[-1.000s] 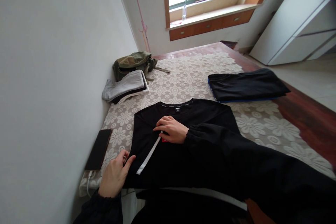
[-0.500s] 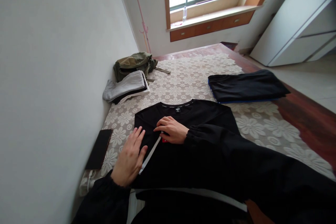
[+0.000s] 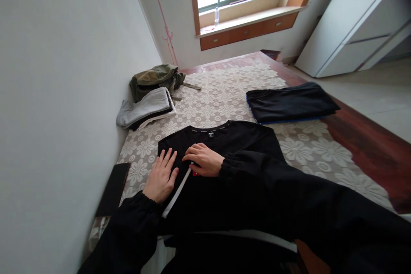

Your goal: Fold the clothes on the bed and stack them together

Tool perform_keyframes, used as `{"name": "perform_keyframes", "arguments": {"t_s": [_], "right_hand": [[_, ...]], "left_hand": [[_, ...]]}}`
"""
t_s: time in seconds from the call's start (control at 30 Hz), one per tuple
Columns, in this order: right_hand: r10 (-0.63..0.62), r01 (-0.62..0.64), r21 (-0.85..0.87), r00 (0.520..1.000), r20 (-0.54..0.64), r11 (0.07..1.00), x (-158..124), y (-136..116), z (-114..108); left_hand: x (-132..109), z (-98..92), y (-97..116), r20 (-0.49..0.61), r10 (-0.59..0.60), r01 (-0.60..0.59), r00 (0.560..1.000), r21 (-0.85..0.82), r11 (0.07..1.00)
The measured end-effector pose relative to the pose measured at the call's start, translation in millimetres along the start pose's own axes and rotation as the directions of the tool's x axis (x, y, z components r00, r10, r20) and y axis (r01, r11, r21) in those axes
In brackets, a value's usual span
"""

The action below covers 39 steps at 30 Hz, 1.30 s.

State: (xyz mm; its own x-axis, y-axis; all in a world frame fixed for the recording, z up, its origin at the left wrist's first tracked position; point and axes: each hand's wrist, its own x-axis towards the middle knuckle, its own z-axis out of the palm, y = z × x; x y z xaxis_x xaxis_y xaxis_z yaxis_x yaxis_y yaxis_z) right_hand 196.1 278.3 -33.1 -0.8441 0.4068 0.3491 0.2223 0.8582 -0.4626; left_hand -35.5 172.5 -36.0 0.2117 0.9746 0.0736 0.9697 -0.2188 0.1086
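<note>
A black T-shirt [image 3: 247, 139] lies spread on the lace tablecloth, its collar and small neck label facing away from me. A white strip [image 3: 177, 195] slants across its left part, and a bit of red [image 3: 195, 174] shows beneath my right hand. My left hand [image 3: 161, 177] rests flat on the left side of the shirt, fingers spread, beside the strip. With bent fingers and thumb, my right hand [image 3: 204, 160] grips the shirt at the strip's upper end. The fingertips partly hide the fabric there.
Folded dark clothes [image 3: 290, 102] lie at the right on the lace tablecloth [image 3: 221, 90]. Folded grey and white clothes [image 3: 146, 109] and a green backpack [image 3: 156, 80] are at the back left by the wall. A dark flat device [image 3: 113, 189] sits near the left edge.
My left hand has slid forward over the shirt, its fingers more spread. My right hand stays at the strip's upper end. The whole view has shifted slightly.
</note>
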Motion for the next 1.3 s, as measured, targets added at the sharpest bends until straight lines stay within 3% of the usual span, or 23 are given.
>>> {"name": "perform_keyframes", "arguments": {"t_s": [0.13,0.37,0.53,0.67,0.77,0.83,0.93,1.03,1.13,1.3], "right_hand": [[0.013,-0.013,-0.008,1.0,-0.008,1.0,-1.1,-2.8,-0.7],[0.039,-0.039,0.005,0.999,0.013,0.999,1.7,-5.8,-5.7],[0.012,-0.005,-0.042,0.984,0.175,0.999,-15.5,-20.8,-59.8],[0.161,-0.135,-0.15,0.971,0.176,0.979,-62.7,-49.3,-105.5],[0.407,-0.353,-0.359,0.909,0.088,0.864,-106.0,-62.5,-108.9],[0.511,-0.448,-0.469,0.86,0.006,0.761,-130.6,-63.3,-97.2],[0.547,-0.512,-0.518,0.831,-0.097,0.685,-153.5,-56.2,-74.0],[0.526,-0.54,-0.491,0.831,-0.181,0.684,-160.5,-47.1,-58.7],[0.532,-0.578,-0.466,0.811,-0.241,0.67,-159.5,-42.9,-54.5],[0.643,-0.678,-0.484,0.717,-0.268,0.553,-155.6,-42.2,-59.4]], "left_hand": [[5.7,6.2,-1.6,-0.119,-0.092,0.097,0.989,0.039,0.994],[16.8,4.3,-7.8,-0.109,-0.04,0.05,0.993,0.088,0.995],[23.5,6.8,-12.2,-0.078,0.007,0.003,0.997,0.122,0.993],[30.9,-7.6,-6.4,0.016,0.017,-0.02,1.0,0.232,0.973],[49.2,-25.2,21.1,0.152,0.187,-0.219,0.97,0.229,0.948],[70.7,-30.7,52.1,0.232,0.391,-0.425,0.891,0.117,0.898],[114.9,-22.4,108.5,0.271,0.59,-0.585,0.761,-0.108,0.804],[164.5,-2.3,161.0,0.18,0.634,-0.599,0.752,-0.218,0.771],[205.2,15.1,196.4,0.099,0.666,-0.615,0.739,-0.303,0.728],[230.0,30.1,212.5,0.018,0.703,-0.65,0.711,-0.366,0.666]]}}
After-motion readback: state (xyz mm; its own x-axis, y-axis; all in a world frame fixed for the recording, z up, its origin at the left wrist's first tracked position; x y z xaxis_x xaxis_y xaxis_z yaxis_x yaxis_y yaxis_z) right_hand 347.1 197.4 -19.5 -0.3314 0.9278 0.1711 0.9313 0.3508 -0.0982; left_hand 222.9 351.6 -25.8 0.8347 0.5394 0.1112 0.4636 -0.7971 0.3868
